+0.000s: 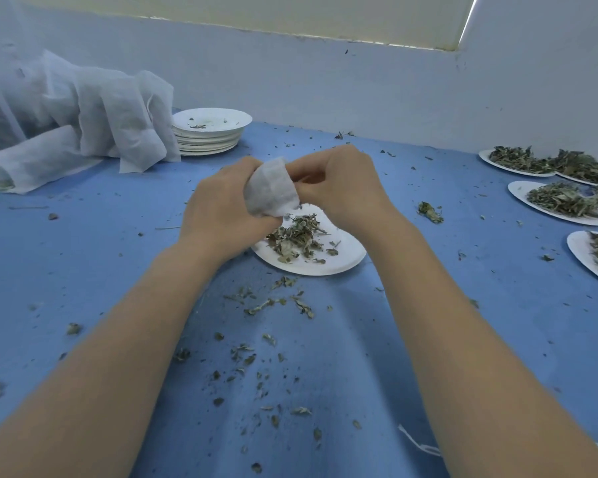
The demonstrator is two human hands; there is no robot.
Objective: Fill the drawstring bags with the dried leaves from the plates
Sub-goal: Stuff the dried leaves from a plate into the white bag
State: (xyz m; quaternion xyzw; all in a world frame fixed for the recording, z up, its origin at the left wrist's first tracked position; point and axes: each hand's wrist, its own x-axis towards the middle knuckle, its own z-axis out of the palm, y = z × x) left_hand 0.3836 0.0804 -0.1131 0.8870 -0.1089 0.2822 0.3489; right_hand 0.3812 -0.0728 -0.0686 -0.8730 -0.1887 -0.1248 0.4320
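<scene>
Both hands (283, 198) grip drawstring bag (270, 189) above plate (346, 257).

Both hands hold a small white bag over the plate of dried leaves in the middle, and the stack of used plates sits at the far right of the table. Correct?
Not quite. Both hands, left hand and right hand, do hold the small white bag over the plate of dried leaves, but the head view shows the stack of used plates at the far left; the right holds leaf-filled plates.

We see a thin, matt nonwoven-cloth bag (271, 189), a matt white paper plate (346, 255) at 6 o'clock beneath it, and a matt blue table cover (118, 270).
</scene>
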